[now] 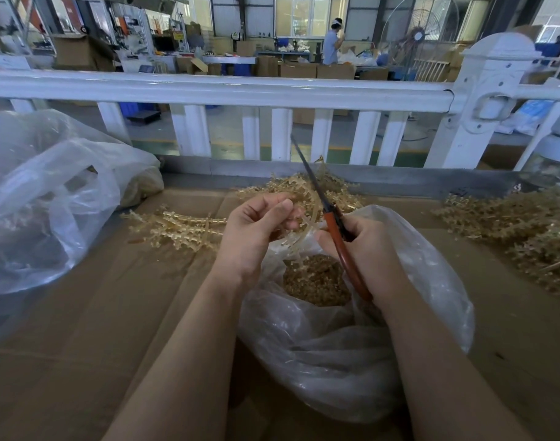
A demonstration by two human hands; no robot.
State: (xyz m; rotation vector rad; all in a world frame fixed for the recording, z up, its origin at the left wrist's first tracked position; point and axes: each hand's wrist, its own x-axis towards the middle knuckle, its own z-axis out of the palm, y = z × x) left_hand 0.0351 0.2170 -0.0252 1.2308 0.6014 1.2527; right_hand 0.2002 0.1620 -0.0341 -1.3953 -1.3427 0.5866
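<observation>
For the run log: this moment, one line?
left hand holds plastic strip | right hand grips orange-handled scissors | clear bag beneath

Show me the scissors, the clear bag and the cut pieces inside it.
scissors (332, 224), head view, on the orange handle.
clear bag (336, 361), head view, on its crumpled front wall.
cut pieces (317, 281), head view, middle of the heap.

A white railing runs along the far edge of the cardboard-covered tabletop. Beyond it is a workshop hall with a grey and green floor, stacked cardboard boxes, blue crates and a large standing fan. Daylight comes through tall windows in the back wall, where a person stands at a bench.
</observation>
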